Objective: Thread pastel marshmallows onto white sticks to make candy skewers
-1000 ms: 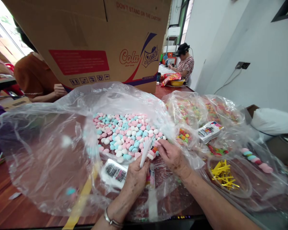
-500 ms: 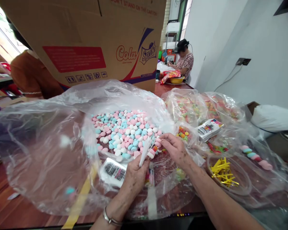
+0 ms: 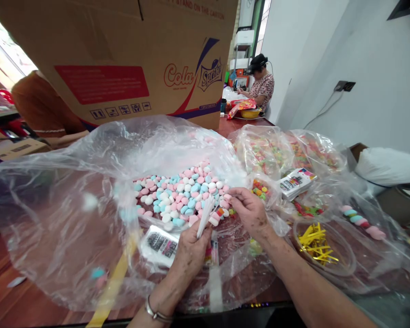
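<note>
My left hand (image 3: pixel 191 248) is closed around a bundle of thin white sticks (image 3: pixel 205 216). A short row of candy, with red and orange gummies (image 3: pixel 220 212) and a pink-and-white marshmallow (image 3: pixel 213 221), shows just beyond those fingers, apparently on a stick. My right hand (image 3: pixel 249 212) pinches a pink marshmallow (image 3: pixel 227 197) by the upper end of that row. Behind both hands, pink, blue and white marshmallows (image 3: pixel 177 196) lie heaped in a large clear plastic bag (image 3: pixel 71 182). A stack of printed packets (image 3: pixel 160 243) lies beside my left hand.
A big carton (image 3: pixel 123 54) stands behind the bag. To the right are bags of gummies (image 3: pixel 266 148), more printed packets (image 3: pixel 297 182), a clear tub of yellow twist ties (image 3: pixel 316 243) and a finished-looking candy skewer (image 3: pixel 362 222). A co-worker (image 3: pixel 262 82) sits farther back.
The clear film has dropped over the far side of the marshmallow heap. A forearm now shows at the left, beside the carton. My hands have barely moved.
</note>
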The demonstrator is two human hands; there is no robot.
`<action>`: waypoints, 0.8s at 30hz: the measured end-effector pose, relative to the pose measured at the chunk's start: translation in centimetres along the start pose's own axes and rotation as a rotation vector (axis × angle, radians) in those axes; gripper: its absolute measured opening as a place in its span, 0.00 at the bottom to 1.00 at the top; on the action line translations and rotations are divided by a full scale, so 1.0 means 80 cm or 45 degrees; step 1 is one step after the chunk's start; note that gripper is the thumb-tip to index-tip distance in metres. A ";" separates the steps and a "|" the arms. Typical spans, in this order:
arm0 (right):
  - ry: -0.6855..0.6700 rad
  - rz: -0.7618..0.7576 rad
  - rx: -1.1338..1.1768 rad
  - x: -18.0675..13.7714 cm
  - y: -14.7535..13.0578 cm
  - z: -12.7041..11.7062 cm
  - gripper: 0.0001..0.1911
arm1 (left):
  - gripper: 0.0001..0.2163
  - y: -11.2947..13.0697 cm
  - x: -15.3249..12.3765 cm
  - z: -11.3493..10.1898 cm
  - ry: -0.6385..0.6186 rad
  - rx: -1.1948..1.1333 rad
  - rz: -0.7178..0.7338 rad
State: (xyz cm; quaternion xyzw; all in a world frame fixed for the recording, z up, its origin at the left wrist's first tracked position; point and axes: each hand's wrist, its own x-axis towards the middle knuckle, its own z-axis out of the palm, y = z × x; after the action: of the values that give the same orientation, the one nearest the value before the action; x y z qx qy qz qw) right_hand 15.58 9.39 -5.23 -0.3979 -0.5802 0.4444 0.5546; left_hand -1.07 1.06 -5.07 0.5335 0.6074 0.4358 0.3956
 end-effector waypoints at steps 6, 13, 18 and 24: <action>0.106 0.013 -0.006 0.002 0.004 -0.001 0.12 | 0.11 -0.002 0.001 0.000 0.003 0.000 -0.006; -0.029 -0.019 -0.097 -0.004 -0.011 0.001 0.10 | 0.11 0.000 0.000 0.001 0.019 -0.008 -0.025; -0.026 -0.039 -0.143 -0.005 -0.006 0.000 0.12 | 0.11 -0.001 0.002 0.001 0.030 0.000 0.006; -0.054 -0.032 -0.137 -0.010 0.001 0.001 0.12 | 0.10 -0.005 0.002 0.001 0.037 -0.010 -0.008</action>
State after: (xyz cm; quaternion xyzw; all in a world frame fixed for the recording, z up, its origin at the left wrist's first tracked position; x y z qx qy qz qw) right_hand 15.55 8.63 -5.53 -0.4103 -0.6199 0.4138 0.5254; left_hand -1.15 1.23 -5.49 0.5237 0.6130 0.4446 0.3903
